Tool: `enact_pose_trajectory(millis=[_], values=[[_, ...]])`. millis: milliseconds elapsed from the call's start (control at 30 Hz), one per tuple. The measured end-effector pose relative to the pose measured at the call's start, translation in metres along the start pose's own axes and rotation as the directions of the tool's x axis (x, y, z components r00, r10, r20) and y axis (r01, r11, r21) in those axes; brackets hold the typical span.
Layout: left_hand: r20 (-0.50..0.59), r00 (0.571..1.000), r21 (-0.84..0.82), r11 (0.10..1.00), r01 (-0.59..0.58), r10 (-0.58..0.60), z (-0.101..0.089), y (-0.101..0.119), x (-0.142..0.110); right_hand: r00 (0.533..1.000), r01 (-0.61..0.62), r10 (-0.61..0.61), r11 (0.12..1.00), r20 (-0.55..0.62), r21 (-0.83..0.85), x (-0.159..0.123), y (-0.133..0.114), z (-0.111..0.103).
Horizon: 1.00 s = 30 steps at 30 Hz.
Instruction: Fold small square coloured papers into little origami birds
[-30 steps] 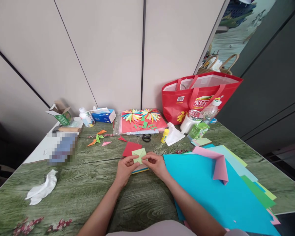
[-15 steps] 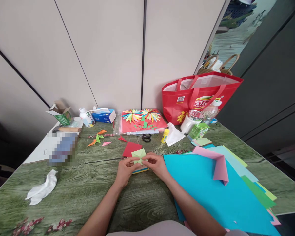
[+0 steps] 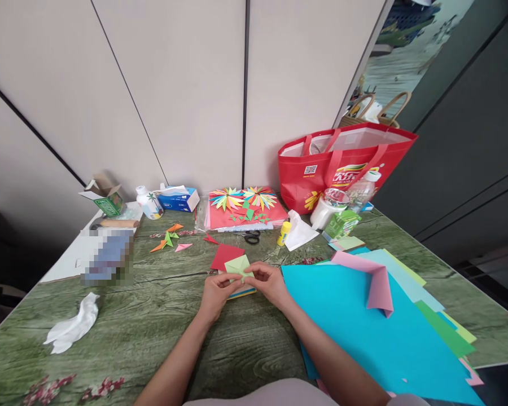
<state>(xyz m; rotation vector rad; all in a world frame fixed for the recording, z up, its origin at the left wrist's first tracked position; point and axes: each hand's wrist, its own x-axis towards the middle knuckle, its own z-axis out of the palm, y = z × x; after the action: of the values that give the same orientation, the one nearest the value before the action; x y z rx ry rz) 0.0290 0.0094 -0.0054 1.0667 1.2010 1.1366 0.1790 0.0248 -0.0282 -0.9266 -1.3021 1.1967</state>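
A small light green square of paper (image 3: pixel 238 265), marked with crease lines, is pinched between both hands. My left hand (image 3: pixel 217 291) grips its lower left edge between thumb and fingers. On the other side, my right hand (image 3: pixel 270 283) pinches its right edge, and the two sets of fingertips nearly meet. Beneath the hands lies a small stack of coloured paper (image 3: pixel 243 292), mostly covered. A red paper square (image 3: pixel 224 255) shows just behind the light green one. Farther back rest black-handled scissors (image 3: pixel 252 237) and a yellow glue stick (image 3: pixel 284 233).
Large blue paper sheets (image 3: pixel 342 321) with a folded pink strip (image 3: pixel 380 282) cover the right side. Small folded paper pieces (image 3: pixel 168 240) lie at left, near a crumpled tissue (image 3: pixel 74 324). Behind stand a tissue box (image 3: pixel 178 199), paper star shapes (image 3: pixel 226 198) and a red bag (image 3: pixel 296 180).
The light green paper has shifted slightly left and tilted a little between my fingers. My fingertips have drawn a bit closer together at its lower edge.
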Motion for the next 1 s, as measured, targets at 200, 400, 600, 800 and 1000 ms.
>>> enact_pose_trajectory(millis=[200, 400, 600, 800, 1000], values=[[-0.014, 1.0, 0.028, 1.0, -0.01, 0.01, 0.0, 0.0, 0.0, 0.992, -0.124, 0.121, 0.991, 0.045, 0.052, -0.003, -0.002, 0.002], [0.009, 1.0, 0.016, 1.0, -0.027, 0.027, 0.0, -0.002, -0.001, 0.994, -0.11, 0.108, 0.991, 0.035, 0.074, -0.005, -0.004, 0.007], [-0.009, 1.0, 0.015, 1.0, -0.008, 0.008, 0.0, 0.0, -0.001, 0.993, -0.11, 0.104, 0.987, 0.05, 0.114, -0.004, -0.002, 0.006], [-0.058, 0.998, 0.037, 0.999, -0.03, 0.032, -0.001, 0.001, 0.001, 0.989, -0.149, 0.146, 0.971, 0.029, 0.187, -0.001, -0.009, 0.003], [-0.051, 0.998, 0.018, 0.999, -0.029, 0.03, -0.002, 0.002, 0.001, 0.984, -0.179, 0.178, 0.967, 0.023, 0.184, 0.0, -0.011, 0.003]])
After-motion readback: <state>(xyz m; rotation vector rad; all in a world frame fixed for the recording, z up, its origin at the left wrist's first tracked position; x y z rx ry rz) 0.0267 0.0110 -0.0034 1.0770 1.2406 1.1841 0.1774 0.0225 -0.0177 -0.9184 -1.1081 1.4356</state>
